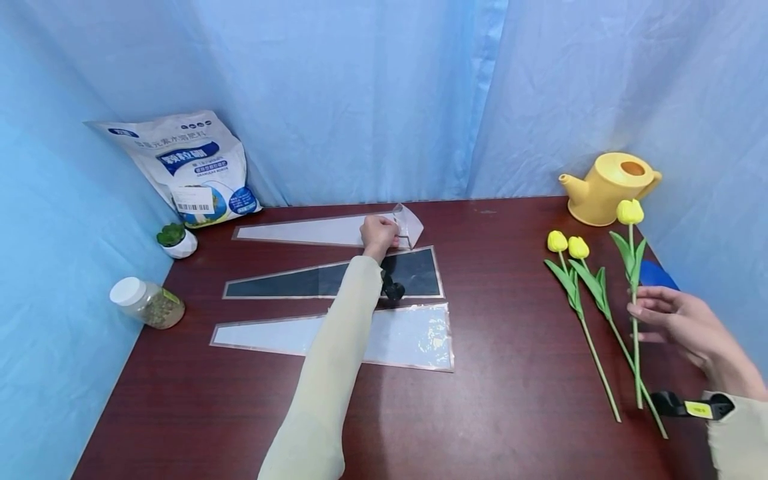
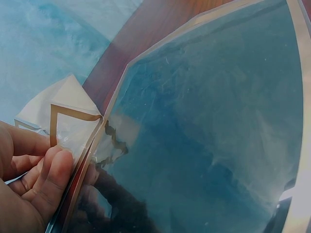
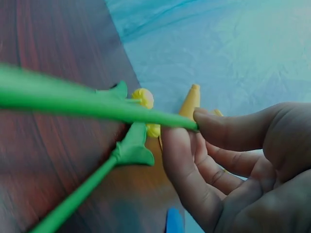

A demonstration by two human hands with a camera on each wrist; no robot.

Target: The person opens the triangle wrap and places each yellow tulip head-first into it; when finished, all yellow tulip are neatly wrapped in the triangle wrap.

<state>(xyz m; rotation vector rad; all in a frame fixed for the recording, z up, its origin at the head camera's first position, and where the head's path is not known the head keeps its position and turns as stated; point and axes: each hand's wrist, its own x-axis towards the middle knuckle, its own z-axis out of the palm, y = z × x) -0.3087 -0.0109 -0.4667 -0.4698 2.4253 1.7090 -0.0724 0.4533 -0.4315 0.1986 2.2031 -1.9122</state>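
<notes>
Left hand (image 1: 379, 235) pinching the folded-up wide end of a tapered, white, gold-edged film sleeve (image 1: 300, 230); right hand (image 1: 684, 327) pinching the green stem of a yellow artificial tulip (image 1: 633, 267), raised upright. Work appears at an early stage: one tulip is picked up and one sleeve end bent up, while tulip and sleeve remain well apart. Two more yellow tulips (image 1: 576, 293) lie beside the right hand; a dark tapered sleeve (image 1: 276, 283) and a second white one (image 1: 408, 337) lie flat, nearer the person than the left hand. The left wrist view alone shows the thumb against the film's gold border; the right wrist view, the thumb-and-forefinger grip; the head view, the held bloom.
</notes>
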